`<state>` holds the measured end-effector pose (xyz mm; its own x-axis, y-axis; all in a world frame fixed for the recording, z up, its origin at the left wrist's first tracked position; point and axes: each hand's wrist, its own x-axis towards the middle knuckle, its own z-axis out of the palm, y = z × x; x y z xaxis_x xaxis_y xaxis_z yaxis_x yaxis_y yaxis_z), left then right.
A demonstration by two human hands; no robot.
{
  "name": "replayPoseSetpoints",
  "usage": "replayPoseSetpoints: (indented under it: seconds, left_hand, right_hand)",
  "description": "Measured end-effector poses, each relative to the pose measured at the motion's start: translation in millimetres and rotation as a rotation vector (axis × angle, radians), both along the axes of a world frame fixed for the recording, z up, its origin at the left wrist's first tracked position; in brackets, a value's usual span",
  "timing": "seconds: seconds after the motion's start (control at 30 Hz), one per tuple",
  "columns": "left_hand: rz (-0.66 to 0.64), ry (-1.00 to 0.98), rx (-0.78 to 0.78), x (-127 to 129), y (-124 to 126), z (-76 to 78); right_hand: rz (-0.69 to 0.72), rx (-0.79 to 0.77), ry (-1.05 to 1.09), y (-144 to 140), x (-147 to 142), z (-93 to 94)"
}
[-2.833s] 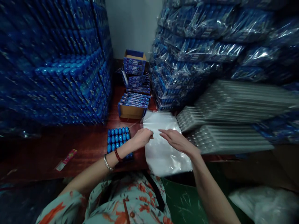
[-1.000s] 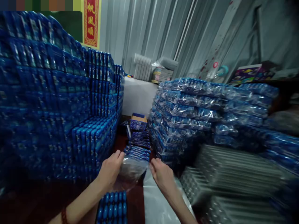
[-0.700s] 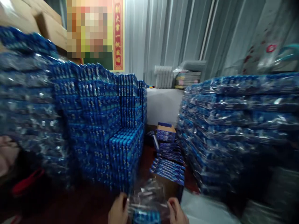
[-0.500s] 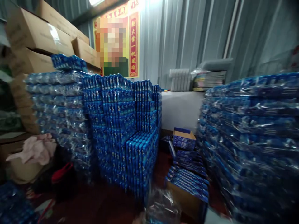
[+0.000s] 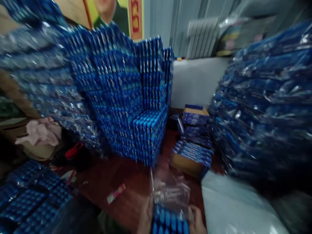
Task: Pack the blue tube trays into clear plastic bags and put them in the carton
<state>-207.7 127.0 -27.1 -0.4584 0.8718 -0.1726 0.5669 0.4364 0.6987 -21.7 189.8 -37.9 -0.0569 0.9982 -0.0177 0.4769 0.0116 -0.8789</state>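
A clear plastic bag (image 5: 170,191) with rows of blue rounded pieces (image 5: 170,221) in its lower part is between my two hands at the bottom edge. My left hand (image 5: 145,216) presses on its left side. On its right side, my right hand (image 5: 198,221) has its fingers curled against the plastic. Motion smears both hands somewhat, and the frame cuts them off. The bag's upper end stands loose and see-through above the blue pieces.
Tall stacks of blue packs (image 5: 117,94) rise ahead, and wrapped stacks (image 5: 263,107) stand at right. An open carton (image 5: 186,164) holds blue packs. Other blue packs (image 5: 31,198) lie at lower left. A pink cloth (image 5: 42,131) hangs over a bin; a white sheet (image 5: 239,204) lies at right.
My view has tilted down, so the stacks sit higher in the picture. The bag's blue pieces and both my hands now show more fully at the bottom.
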Motion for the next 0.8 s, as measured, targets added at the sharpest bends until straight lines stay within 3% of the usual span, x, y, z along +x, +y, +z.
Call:
replayPoseSetpoints:
  seconds: [0.1,0.23,0.37,0.47,0.6,0.7,0.8]
  left_hand:
    - [0.153,-0.203,0.129,5,-8,-7.9]
    - [0.173,-0.242,0.111,-1,3,-20.0]
    - [0.175,-0.218,0.093,-4,6,-26.9]
    - [0.132,-0.196,0.089,-6,-1,-24.0]
    - [0.025,-0.170,0.037,-5,-17,-11.5]
    - [-0.018,-0.021,-0.022,-2,-27,-2.3]
    - [-0.056,0.191,0.065,-3,-25,-0.6]
  right_hand:
    - [0.031,-0.018,0.049,0,-3,8.2]
    - [0.014,-0.054,0.047,16,-9,3.0]
    - [-0.009,-0.187,0.087,17,-4,-4.6]
    - [0.011,-0.215,0.085,7,5,-5.1]
    - [0.088,-0.070,-0.045,-12,17,0.7]
    - [0.167,-0.094,-0.150,-21,21,9.1]
    - [0.239,-0.029,-0.253,-20,21,16.2]
